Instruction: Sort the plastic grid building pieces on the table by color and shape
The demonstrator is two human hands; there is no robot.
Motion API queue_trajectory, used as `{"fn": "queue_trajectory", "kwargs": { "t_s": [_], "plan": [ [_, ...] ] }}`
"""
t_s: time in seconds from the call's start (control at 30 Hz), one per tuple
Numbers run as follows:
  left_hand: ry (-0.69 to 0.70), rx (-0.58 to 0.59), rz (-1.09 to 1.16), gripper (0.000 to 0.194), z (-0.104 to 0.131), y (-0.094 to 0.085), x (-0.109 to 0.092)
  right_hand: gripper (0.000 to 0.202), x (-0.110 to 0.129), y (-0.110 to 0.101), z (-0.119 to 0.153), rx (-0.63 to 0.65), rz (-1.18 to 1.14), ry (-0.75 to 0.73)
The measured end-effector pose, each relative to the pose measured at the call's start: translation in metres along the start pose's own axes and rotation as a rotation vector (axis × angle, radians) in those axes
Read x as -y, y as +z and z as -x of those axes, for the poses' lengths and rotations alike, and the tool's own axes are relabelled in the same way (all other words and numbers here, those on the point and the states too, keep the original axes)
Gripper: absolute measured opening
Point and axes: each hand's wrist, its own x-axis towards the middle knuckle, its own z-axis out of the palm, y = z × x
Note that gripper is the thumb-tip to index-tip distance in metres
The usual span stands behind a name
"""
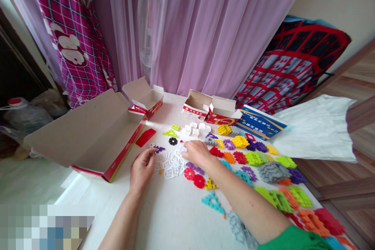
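Note:
A loose pile of white plastic lattice pieces (169,164) lies on the white table (164,215), between my two hands. My left hand (143,166) is at the pile's left edge, fingers bent together beside a small purple piece (159,149); what its fingertips hold, if anything, is too small to make out. My right hand (195,153) reaches over the pile's right side, its fingers curled near white pieces and partly hidden. Behind it stand small groups of white pieces (192,129). A black wheel (173,141) and red round pieces (199,181) lie close by.
A large open box (117,140) stands at the left, smaller open boxes (150,99) (197,105) at the back. Colourful interlocking pieces (254,158) cover the right side. A blue box lid (260,123) and a white bag (319,129) are at the right back.

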Motion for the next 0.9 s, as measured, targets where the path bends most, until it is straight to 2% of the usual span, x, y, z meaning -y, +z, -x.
{"fn": "queue_trajectory", "kwargs": {
  "t_s": [0.17, 0.27, 0.43, 0.77, 0.9],
  "plan": [
    [0.003, -0.007, -0.018, 0.03, 0.0, 0.001, 0.002, 0.034, -0.044, -0.022, -0.036, -0.136, 0.063, 0.037],
    [0.003, -0.007, -0.033, 0.03, -0.001, 0.0, 0.003, 0.032, -0.058, -0.03, -0.058, -0.137, 0.095, 0.025],
    [-0.002, 0.002, -0.049, 0.03, 0.0, -0.001, 0.002, 0.029, -0.061, -0.029, -0.075, -0.093, 0.114, -0.007],
    [0.007, -0.008, -0.044, 0.03, -0.001, 0.0, 0.001, 0.041, -0.063, -0.025, -0.077, -0.104, 0.057, -0.053],
    [0.019, -0.01, -0.047, 0.029, -0.001, 0.0, 0.002, 0.056, -0.065, -0.022, -0.08, -0.133, 0.035, -0.221]
  ]
}}
